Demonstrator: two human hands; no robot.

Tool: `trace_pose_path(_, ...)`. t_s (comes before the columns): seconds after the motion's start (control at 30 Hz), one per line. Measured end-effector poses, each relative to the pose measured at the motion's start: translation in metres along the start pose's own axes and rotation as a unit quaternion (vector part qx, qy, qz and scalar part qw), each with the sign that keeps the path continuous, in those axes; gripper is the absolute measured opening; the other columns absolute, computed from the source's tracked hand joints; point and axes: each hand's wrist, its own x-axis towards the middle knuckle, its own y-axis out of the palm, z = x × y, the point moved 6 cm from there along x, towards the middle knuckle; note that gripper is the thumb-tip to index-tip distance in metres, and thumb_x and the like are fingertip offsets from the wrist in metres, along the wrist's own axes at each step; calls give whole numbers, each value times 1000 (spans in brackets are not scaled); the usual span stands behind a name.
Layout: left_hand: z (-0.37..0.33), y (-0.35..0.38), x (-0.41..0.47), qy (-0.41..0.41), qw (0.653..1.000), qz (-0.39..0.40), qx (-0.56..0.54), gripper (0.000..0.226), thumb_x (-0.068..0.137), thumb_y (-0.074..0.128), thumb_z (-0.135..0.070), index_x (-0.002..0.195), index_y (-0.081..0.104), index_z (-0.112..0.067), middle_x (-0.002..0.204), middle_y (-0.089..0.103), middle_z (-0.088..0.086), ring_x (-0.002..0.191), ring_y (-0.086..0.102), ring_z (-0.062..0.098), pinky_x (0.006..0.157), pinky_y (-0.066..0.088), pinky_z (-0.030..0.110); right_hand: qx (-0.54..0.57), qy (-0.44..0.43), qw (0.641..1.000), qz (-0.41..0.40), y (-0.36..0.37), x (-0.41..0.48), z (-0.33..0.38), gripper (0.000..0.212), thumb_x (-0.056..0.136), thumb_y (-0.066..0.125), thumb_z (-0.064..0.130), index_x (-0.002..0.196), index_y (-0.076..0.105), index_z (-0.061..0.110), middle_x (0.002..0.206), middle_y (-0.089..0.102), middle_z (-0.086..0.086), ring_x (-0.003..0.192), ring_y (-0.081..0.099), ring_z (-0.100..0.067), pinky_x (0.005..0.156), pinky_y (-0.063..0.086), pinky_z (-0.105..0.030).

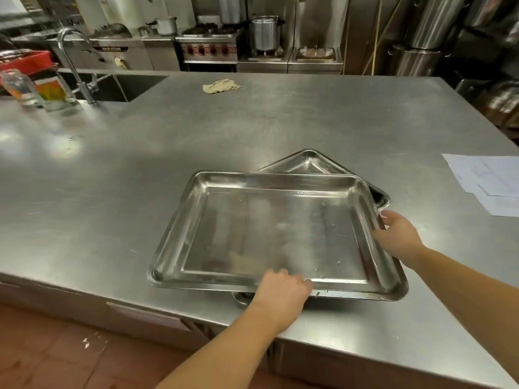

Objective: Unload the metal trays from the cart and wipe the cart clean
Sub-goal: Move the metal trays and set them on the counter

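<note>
A: where are the trays
B: on the steel counter point(196, 136), by its near edge. Two stacked: top tray point(269, 234) lies roughly square to me, lower tray point(309, 162) sits under it turned at an angle, one corner poking out on the far side

A: hands?
B: left hand point(283, 290) on the top tray's near rim, fingers curled over the rim and pressed together. Right hand point(398, 234) on the right rim, thumb on the inside, fingers wrapped round the outer edge; fingertips hidden, can't tell how far under they go

A: top tray lifted or down?
B: can't tell, it overlaps the lower one either way. It's shallow, with a few water droplets on its floor toward the right

A: what else is on the counter
B: crumpled rag point(222, 86) at the far side, well apart from the trays. Paper sheets point(488, 178) at the right edge. Sink point(120, 85) at far left with a gooseneck faucet point(73, 57), clear bottle point(18, 87) just left of it
</note>
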Motion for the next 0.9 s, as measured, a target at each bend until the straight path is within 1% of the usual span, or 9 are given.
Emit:
trace_pose_path(0.13,18,6,0,-38,998,-31,-31,45,82,47,-3,124,48,-18,115,51,7,106,44,31,76,32,38,75,27,992,99,12,10,-1,29,93,52,37,119,55,24,110,60,5,95,57,-18,85,43,-34)
trace_pose_path(0.2,30,9,-2,-57,997,-39,-42,50,82,45,-2,127,46,-22,116,49,5,109,40,29,78,31,37,108,58,981,152,20,12,0,29,95,39,43,109,59,27,99,62,-1,87,60,-19,76,48,-34)
trace_pose_path(0.3,44,13,-6,-73,995,-46,-42,49,82,44,-2,125,44,-24,115,47,2,110,38,26,77,26,36,123,91,972,180,30,18,-2,41,98,27,51,108,58,26,100,60,-1,92,58,-20,66,48,-32)
trace_pose_path(0.5,48,6,-13,-72,995,-65,-28,48,71,58,-3,114,59,-24,100,58,-1,97,52,24,72,40,37,66,108,973,194,43,28,-4,49,98,21,48,100,59,16,96,60,-9,84,58,-20,60,47,-31)
trace_pose_path(0.57,49,2,-11,-81,994,-73,-26,47,68,64,-7,112,60,-25,98,58,-2,95,52,23,70,39,36,28,100,974,202,44,30,-2,53,98,19,49,104,60,15,100,63,-13,88,59,-24,73,51,-37)
trace_pose_path(0.63,50,5,-7,-81,993,-68,-43,49,78,53,-4,122,52,-24,108,54,0,105,45,25,77,32,37,10,92,977,192,41,32,0,57,97,19,52,115,59,16,108,62,-13,100,58,-27,97,46,-48)
trace_pose_path(0.7,52,9,-4,-84,994,-51,-49,52,82,44,-1,128,45,-24,114,49,1,109,39,26,80,28,36,12,89,977,191,36,29,1,61,94,21,61,127,53,20,117,61,-10,110,56,-29,104,40,-51)
trace_pose_path(0.8,48,5,1,-79,994,-62,-42,54,81,43,1,130,44,-23,114,49,2,109,38,25,79,27,36,18,72,980,183,25,18,2,60,93,20,67,121,53,25,107,65,-9,98,62,-26,91,50,-47)
trace_pose_path(0.9,42,3,7,-73,995,-66,-35,53,82,44,-1,130,44,-23,115,49,1,110,39,26,79,26,35,-47,11,992,118,9,9,-1,61,95,19,62,117,59,22,103,64,-5,92,57,-22,89,45,-39)
